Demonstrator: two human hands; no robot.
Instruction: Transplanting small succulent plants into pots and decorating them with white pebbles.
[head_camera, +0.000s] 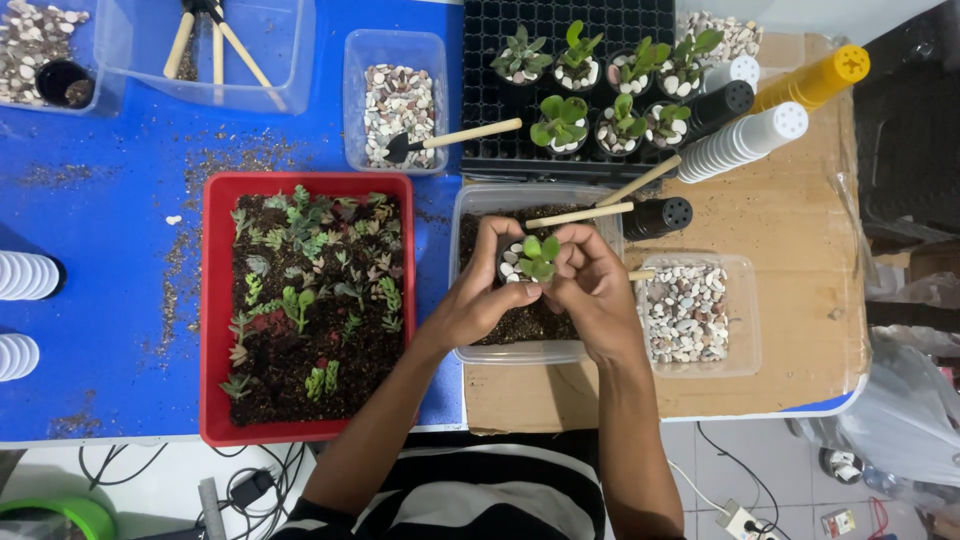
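Overhead view of a person potting a small succulent. Both hands meet over a clear tub of dark soil (520, 335), the landmark here. The left hand (478, 290) and right hand (590, 285) cup 1 small pot (527, 262) between them, fingers closed around its sides, holding it above the soil, probably so spills fall back in. The pot carries a green succulent ringed with white pebbles. Just right of the tub sits a clear tray of mixed pebbles (690, 312), within easy reach. Left of the tub, a red tray (305, 310) holds soil and many tiny succulent cuttings. Behind the tub, a black grid tray (560, 90) keeps 8 finished pots upright. All rest on a blue and cardboard-covered worktop (120, 200).
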